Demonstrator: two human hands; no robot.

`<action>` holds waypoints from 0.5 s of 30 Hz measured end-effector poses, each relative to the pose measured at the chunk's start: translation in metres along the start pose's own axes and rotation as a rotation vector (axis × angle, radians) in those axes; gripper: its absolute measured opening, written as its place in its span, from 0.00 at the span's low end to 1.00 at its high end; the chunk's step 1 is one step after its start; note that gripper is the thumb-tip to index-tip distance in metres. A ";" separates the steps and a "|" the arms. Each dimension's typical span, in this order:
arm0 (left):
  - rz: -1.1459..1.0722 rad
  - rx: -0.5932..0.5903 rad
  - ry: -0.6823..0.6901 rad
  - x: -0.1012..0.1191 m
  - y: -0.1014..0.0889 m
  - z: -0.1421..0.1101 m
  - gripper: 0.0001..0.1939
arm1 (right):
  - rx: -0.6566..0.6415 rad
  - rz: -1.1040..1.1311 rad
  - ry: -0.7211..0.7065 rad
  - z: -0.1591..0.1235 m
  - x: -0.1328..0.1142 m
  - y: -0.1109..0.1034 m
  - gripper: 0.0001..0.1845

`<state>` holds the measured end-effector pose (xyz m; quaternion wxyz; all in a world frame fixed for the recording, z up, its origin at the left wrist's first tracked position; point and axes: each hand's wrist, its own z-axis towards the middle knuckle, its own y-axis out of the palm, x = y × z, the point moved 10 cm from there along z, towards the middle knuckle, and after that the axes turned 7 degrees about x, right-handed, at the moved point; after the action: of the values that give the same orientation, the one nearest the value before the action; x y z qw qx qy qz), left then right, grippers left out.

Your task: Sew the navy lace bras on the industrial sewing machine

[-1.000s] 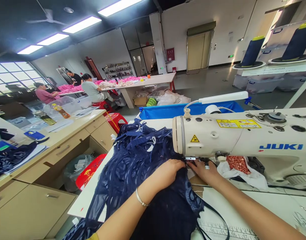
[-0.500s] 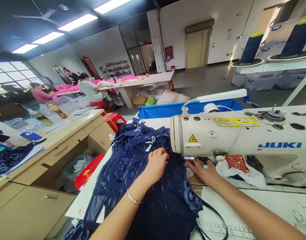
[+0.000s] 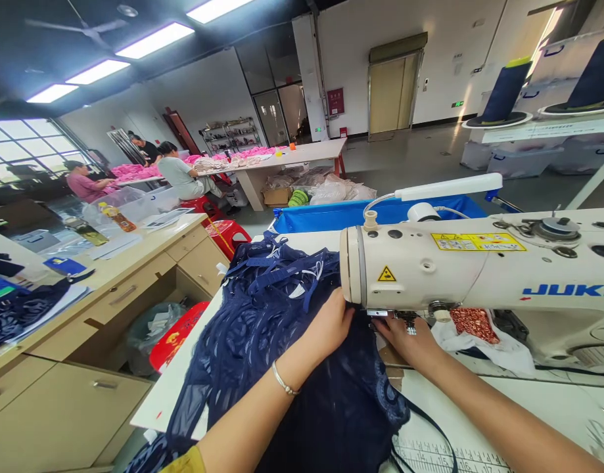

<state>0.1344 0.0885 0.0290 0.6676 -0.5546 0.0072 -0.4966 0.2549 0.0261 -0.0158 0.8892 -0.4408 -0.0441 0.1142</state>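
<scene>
One head view: one left hand (image 3: 327, 325) curled on navy fabric (image 3: 247, 335), one right hand (image 3: 405, 338) under one sewing machine (image 3: 459, 269), grips couldn't be told; two thread cones (image 3: 506, 92) stood behind. Fabric lay left of machine; white tabletop (image 3: 420, 393) showed at left edge, front-right.

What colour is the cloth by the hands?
The cloth is dark navy blue, in the head view.

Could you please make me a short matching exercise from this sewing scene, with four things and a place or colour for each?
Things:
1. bracelet
2. sewing machine
3. thread cones
4. right hand

Places or colours:
A. navy with yellow tops
B. beneath the sewing machine's long upper body
C. around the left wrist
D. off-white with blue lettering

Pairs: 1-C, 2-D, 3-A, 4-B
</scene>
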 end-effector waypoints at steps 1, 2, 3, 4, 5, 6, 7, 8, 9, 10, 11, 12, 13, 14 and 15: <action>0.036 -0.037 -0.009 -0.002 0.006 -0.002 0.21 | 0.006 0.002 0.007 0.000 0.001 0.000 0.15; 0.102 -0.077 -0.028 -0.004 0.011 -0.005 0.22 | 0.015 -0.007 0.016 -0.001 0.001 0.001 0.14; 0.190 -0.119 -0.047 -0.008 0.015 -0.007 0.22 | 0.021 -0.025 0.027 -0.002 0.002 0.003 0.14; 0.285 -0.152 -0.061 -0.010 0.017 -0.010 0.21 | 0.020 -0.049 0.035 -0.003 0.003 0.007 0.14; 0.375 -0.173 -0.067 -0.012 0.018 -0.012 0.20 | 0.012 -0.074 0.037 -0.004 0.003 0.011 0.14; 0.451 -0.186 -0.064 -0.012 0.017 -0.013 0.19 | 0.000 -0.093 0.033 -0.005 0.003 0.016 0.14; 0.507 -0.193 -0.058 -0.011 0.017 -0.015 0.18 | -0.010 -0.107 0.030 -0.007 0.003 0.021 0.14; 0.546 -0.194 -0.048 -0.011 0.017 -0.015 0.17 | -0.017 -0.113 0.029 -0.007 0.003 0.024 0.14; 0.577 -0.187 -0.042 -0.010 0.017 -0.016 0.17 | -0.019 -0.115 0.035 -0.008 0.003 0.026 0.14; 0.607 -0.167 -0.044 -0.011 0.015 -0.016 0.17 | -0.015 -0.117 0.052 -0.008 0.005 0.026 0.13; 0.638 -0.136 -0.050 -0.011 0.014 -0.016 0.17 | -0.016 -0.114 0.063 -0.007 0.006 0.024 0.14; 0.667 -0.095 -0.057 -0.012 0.011 -0.016 0.17 | -0.028 -0.106 0.057 -0.006 0.006 0.023 0.14; 0.690 -0.051 -0.061 -0.013 0.008 -0.015 0.17 | -0.053 -0.094 0.039 -0.005 0.004 0.022 0.15; 0.700 -0.014 -0.060 -0.014 0.006 -0.014 0.17 | -0.086 -0.079 0.018 -0.004 0.002 0.021 0.16; 0.695 0.006 -0.049 -0.014 0.005 -0.013 0.17 | -0.121 -0.067 0.000 -0.004 0.001 0.021 0.16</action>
<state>0.1231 0.0877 0.0124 0.7985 -0.5289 0.1782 -0.2259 0.2528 0.0356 -0.0343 0.8642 -0.4920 -0.0658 0.0816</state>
